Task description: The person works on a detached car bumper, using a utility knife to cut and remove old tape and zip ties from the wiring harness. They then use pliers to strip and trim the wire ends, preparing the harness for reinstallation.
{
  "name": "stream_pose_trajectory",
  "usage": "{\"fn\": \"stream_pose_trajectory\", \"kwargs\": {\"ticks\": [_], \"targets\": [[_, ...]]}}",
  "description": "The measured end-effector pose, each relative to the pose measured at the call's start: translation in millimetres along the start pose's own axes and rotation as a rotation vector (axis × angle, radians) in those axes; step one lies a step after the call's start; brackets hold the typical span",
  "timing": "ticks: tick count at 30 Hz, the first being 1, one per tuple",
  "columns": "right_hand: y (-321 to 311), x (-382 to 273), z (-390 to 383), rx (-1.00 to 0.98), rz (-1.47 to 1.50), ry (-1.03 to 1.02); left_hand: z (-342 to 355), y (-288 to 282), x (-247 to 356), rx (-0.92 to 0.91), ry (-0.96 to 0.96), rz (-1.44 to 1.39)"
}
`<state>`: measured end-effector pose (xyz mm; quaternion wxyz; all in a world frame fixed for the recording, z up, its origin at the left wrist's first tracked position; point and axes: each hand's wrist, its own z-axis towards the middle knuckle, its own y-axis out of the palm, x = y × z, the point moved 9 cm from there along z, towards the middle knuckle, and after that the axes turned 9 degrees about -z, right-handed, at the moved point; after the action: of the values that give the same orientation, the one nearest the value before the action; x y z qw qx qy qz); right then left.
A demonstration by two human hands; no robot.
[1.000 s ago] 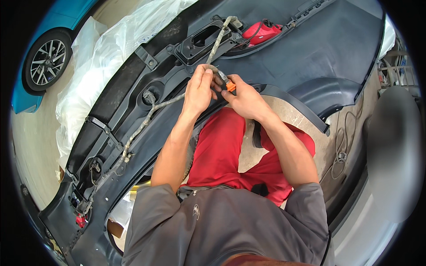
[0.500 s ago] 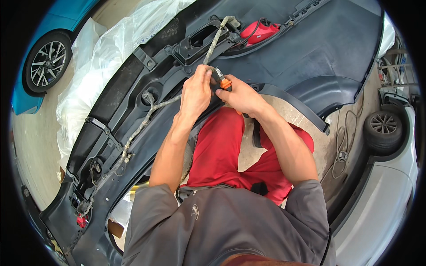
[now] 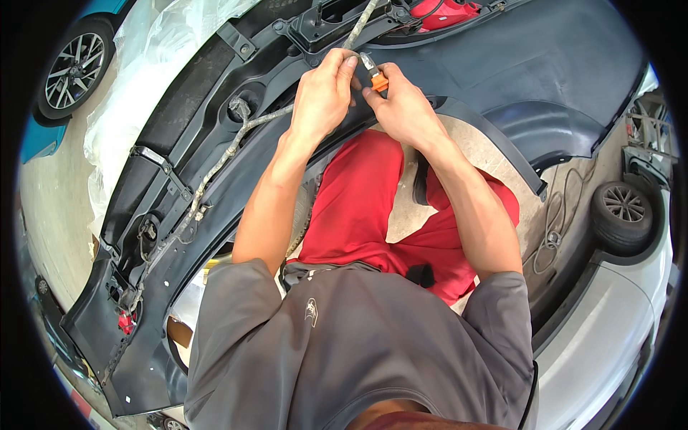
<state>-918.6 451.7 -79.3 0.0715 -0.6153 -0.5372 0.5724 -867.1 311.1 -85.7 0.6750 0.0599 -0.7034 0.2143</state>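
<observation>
A dark car bumper cover (image 3: 537,64) lies across the space before me, its inner side facing up on the left. A dirty, tape-wrapped wiring harness (image 3: 231,152) runs along that inner side and up past my hands. My left hand (image 3: 324,94) is closed around the harness, its thumb and fingers pinching it. Close beside it, my right hand (image 3: 403,104) grips an orange-handled hand tool (image 3: 378,82) with a bright metal tip. The tip points up toward the harness near my left fingertips. Whether it touches the harness I cannot tell, and the tool's exact kind is unclear.
Red lamps (image 3: 444,13) sit in the bumper at top right and lower left. Clear plastic sheeting (image 3: 154,72) lies beyond it. A blue car's wheel (image 3: 75,72) is at far left, a silver car (image 3: 609,315) at right, with a coiled cable (image 3: 552,240) on the floor.
Both hands appear higher in the view, while the bumper has shifted up with the view. My right hand has turned the tool, exposing more of its metal tip.
</observation>
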Motion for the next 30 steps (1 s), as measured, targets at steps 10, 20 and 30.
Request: {"fn": "stream_pose_trajectory", "kwargs": {"ticks": [10, 20, 30], "targets": [[0, -1, 5, 0.101, -0.142, -0.149, 0, 0, -10, -0.045, -0.077, -0.106], [5, -1, 6, 0.032, -0.017, -0.090, 3, 2, -8, -0.104, -0.084, -0.159], [52, -3, 11, -0.191, 0.775, 0.144, 12, 3, -28, 0.091, -0.136, -0.341]]}}
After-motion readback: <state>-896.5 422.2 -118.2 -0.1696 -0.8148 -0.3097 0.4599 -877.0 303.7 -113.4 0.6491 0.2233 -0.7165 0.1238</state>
